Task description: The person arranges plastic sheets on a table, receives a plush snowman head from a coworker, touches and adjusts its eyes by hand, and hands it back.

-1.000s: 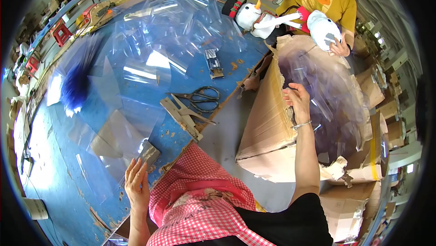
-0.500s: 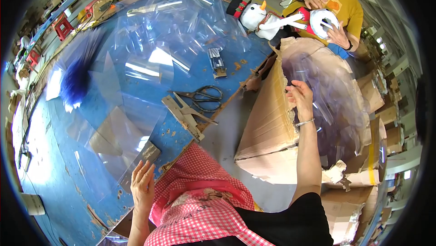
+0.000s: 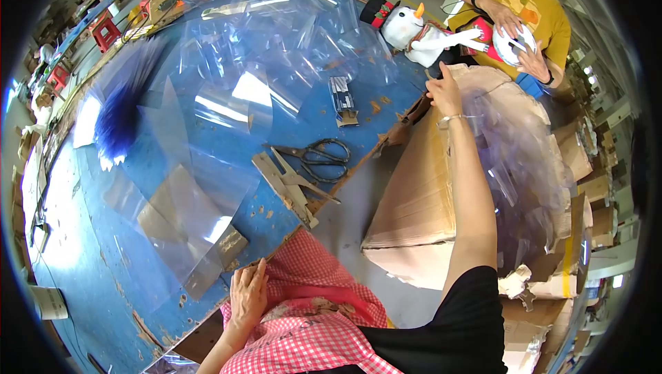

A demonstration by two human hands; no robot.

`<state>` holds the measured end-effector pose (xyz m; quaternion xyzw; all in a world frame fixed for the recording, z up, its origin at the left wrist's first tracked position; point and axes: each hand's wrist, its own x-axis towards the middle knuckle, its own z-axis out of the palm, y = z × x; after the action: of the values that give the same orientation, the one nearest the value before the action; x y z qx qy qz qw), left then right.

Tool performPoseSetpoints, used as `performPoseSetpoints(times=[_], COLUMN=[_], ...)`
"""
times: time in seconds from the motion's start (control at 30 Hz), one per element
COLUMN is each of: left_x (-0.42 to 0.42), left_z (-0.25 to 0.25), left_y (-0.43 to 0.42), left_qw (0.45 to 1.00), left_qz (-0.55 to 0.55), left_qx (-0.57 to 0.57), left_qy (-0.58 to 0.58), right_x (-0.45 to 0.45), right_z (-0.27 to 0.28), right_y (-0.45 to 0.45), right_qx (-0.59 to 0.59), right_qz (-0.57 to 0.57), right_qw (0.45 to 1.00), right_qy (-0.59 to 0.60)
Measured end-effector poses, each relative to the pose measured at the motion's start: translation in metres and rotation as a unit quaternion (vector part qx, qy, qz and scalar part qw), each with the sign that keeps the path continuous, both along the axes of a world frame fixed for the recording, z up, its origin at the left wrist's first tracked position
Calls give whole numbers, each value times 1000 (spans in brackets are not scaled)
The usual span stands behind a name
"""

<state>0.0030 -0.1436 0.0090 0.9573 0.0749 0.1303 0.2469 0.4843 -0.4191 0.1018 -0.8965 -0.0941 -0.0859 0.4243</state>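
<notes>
My left hand (image 3: 248, 292) is by the table's front edge, beside the checked apron (image 3: 303, 274), its fingers close together and bent; nothing shows in it. My right hand (image 3: 445, 92) is raised at the upper rim of the large cardboard box (image 3: 407, 201), index finger pointing up, the other fingers curled; whether it holds anything is not visible. Clear plastic sheets (image 3: 189, 201) lie on the blue table (image 3: 103, 263). Black scissors (image 3: 321, 160) and a metal caliper-like tool (image 3: 286, 184) rest near the edge, and a small box (image 3: 343, 101) sits behind them.
A person in a yellow shirt (image 3: 524, 1) holds a white round piece (image 3: 514, 44) beside a snowman figure (image 3: 407, 27). Thin plastic (image 3: 507, 167) fills the large box. More cartons (image 3: 538, 319) stand at the right. A blue bundle (image 3: 118, 122) lies far left.
My right hand has moved up and away toward the box's far rim, and its index finger has extended. My left hand has shifted right toward the apron. The other person's hands have come together on the white piece.
</notes>
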Motion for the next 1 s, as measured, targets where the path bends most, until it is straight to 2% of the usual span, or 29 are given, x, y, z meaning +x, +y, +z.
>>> performPoseSetpoints(times=[0.1, 0.23, 0.4, 0.5, 0.6, 0.77, 1.0], left_x=[9, 23, 22, 21, 21, 19, 21], left_z=[-8, -12, -21, -20, -20, -23, -18], left_y=[-1, 1, 4, 7, 7, 8, 6], left_qw=[999, 998, 997, 998, 998, 998, 998], left_qz=[20, 39, 40, 39, 36, 30, 34], left_qx=[36, 54, 48, 42, 37, 50, 40], left_qy=[4, -22, -39, -33, -35, -36, -42], right_x=[28, 47, 84, 66, 58, 53, 40], right_z=[-6, 7, 35, 66, 80, 93, 101], right_y=[16, 4, -84, -96, -98, -91, -86], right_qx=[-32, -48, -26, 61, 67, 51, 52], right_qz=[-19, -21, -135, -179, -186, -176, -140], right_qw=[999, 992, 986, 977, 979, 980, 986], right_qy=[9, -116, -97, -97, -48, -83, -69])
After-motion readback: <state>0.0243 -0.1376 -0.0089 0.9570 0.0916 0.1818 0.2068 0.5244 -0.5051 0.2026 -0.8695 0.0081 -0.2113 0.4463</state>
